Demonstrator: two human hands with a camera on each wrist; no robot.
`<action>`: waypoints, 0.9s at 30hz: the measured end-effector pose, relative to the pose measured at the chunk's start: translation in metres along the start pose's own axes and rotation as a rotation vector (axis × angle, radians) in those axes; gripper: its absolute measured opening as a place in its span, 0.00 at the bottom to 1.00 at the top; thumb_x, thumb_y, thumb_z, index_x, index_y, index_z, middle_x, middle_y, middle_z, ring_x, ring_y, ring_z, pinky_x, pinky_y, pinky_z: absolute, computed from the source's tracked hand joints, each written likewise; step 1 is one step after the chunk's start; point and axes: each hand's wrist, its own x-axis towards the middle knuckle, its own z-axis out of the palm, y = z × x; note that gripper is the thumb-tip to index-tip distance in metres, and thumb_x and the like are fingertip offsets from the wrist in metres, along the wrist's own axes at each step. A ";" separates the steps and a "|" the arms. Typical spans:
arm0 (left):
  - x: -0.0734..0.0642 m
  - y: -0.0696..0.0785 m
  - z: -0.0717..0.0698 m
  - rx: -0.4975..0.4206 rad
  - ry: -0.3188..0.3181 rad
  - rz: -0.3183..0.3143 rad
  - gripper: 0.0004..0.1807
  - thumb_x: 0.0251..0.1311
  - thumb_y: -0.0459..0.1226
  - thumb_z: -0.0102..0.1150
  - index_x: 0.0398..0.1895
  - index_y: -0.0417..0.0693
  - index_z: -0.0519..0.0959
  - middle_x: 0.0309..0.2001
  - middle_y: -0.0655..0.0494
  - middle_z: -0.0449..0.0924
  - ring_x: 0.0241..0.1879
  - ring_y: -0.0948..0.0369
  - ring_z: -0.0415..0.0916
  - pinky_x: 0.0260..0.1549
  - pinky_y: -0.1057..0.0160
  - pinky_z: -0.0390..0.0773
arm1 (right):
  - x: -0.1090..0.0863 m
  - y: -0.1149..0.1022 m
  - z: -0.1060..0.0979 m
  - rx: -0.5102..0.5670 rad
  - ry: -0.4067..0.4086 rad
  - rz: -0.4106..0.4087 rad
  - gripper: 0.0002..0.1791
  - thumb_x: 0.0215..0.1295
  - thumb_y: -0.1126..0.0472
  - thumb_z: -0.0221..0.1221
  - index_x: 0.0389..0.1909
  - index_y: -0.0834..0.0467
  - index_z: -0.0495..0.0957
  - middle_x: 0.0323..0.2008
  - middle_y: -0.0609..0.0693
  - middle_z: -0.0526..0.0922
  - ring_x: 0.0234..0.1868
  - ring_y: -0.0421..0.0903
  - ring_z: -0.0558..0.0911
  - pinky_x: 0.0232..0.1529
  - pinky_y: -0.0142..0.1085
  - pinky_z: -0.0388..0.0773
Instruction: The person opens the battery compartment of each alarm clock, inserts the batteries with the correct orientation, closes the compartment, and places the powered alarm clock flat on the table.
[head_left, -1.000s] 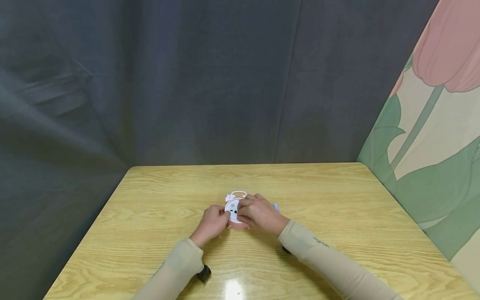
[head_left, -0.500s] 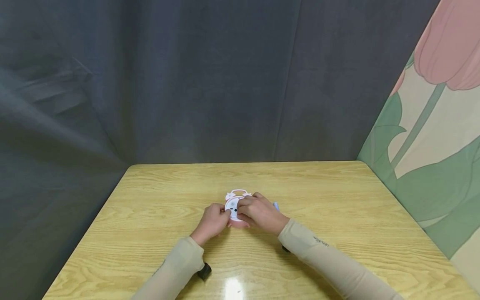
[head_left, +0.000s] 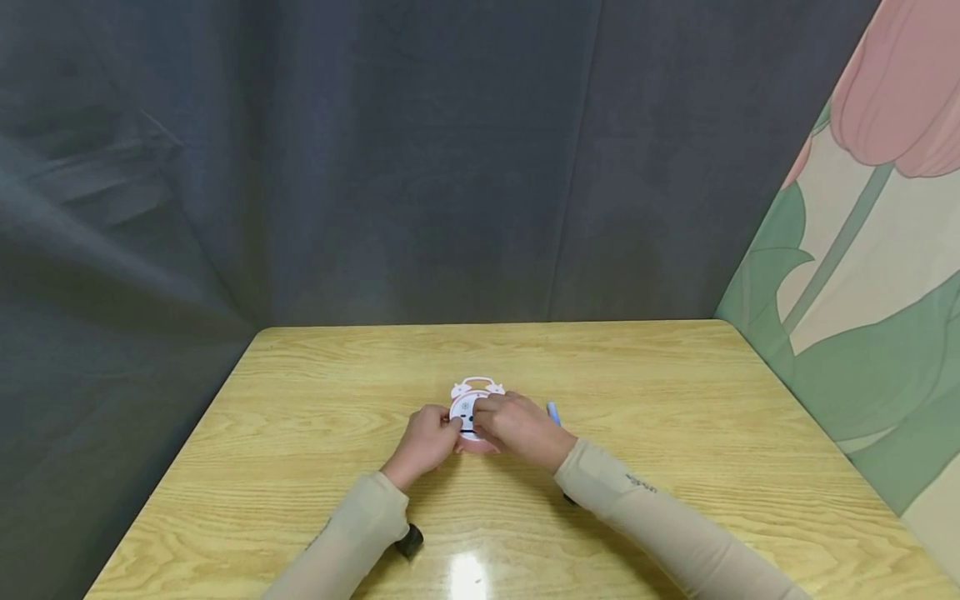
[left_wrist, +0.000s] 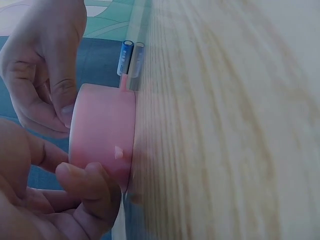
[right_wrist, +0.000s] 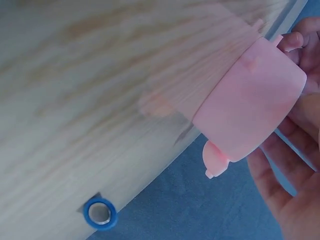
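A pink alarm clock [head_left: 477, 447] with twin bells and a handle lies face down, its white back [head_left: 460, 408] upward. My left hand [head_left: 424, 442] grips its left side, thumb on the back. In the left wrist view, the left hand's fingers [left_wrist: 92, 187] bend against the pink side. My right hand [head_left: 522, 425] bends over the right half of the back, thumb and fingers near one another [left_wrist: 47, 55]; what its fingertips touch is hidden. A dark slit [head_left: 467, 431] crosses the lower back between the hands. Just beyond the right hand lies a blue battery [head_left: 553, 412].
The wooden table [head_left: 315, 375] has a glossy surface that mirrors the clock and battery. A dark curtain [head_left: 420, 167] hangs behind and to the left. At the right stands a wall with painted tulips [head_left: 847, 242]. The battery's end [right_wrist: 100, 212] shows in the right wrist view.
A dark slit has appeared across the lower back of the clock. The right hand's fingers have shifted slightly; the left hand keeps its grip. The whole view has drifted up a little.
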 end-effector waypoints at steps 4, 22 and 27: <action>0.001 -0.001 0.000 -0.010 0.005 -0.012 0.15 0.64 0.36 0.46 0.23 0.42 0.80 0.15 0.54 0.76 0.07 0.65 0.61 0.06 0.69 0.65 | -0.001 0.000 0.002 -0.035 0.014 -0.008 0.07 0.62 0.66 0.66 0.28 0.51 0.80 0.33 0.42 0.77 0.33 0.38 0.75 0.31 0.30 0.74; 0.001 -0.002 -0.003 -0.064 0.003 -0.047 0.23 0.73 0.43 0.42 0.22 0.41 0.78 0.10 0.60 0.65 0.04 0.65 0.60 0.05 0.69 0.63 | -0.007 0.006 0.005 -0.095 0.067 0.007 0.11 0.53 0.65 0.69 0.34 0.55 0.76 0.38 0.47 0.76 0.39 0.43 0.77 0.38 0.36 0.77; 0.000 -0.002 -0.004 -0.052 0.005 -0.033 0.18 0.70 0.40 0.46 0.26 0.42 0.80 0.11 0.60 0.66 0.05 0.66 0.61 0.06 0.69 0.63 | -0.010 0.011 -0.003 -0.067 0.032 0.038 0.20 0.41 0.62 0.75 0.36 0.56 0.78 0.41 0.48 0.78 0.42 0.44 0.76 0.38 0.35 0.75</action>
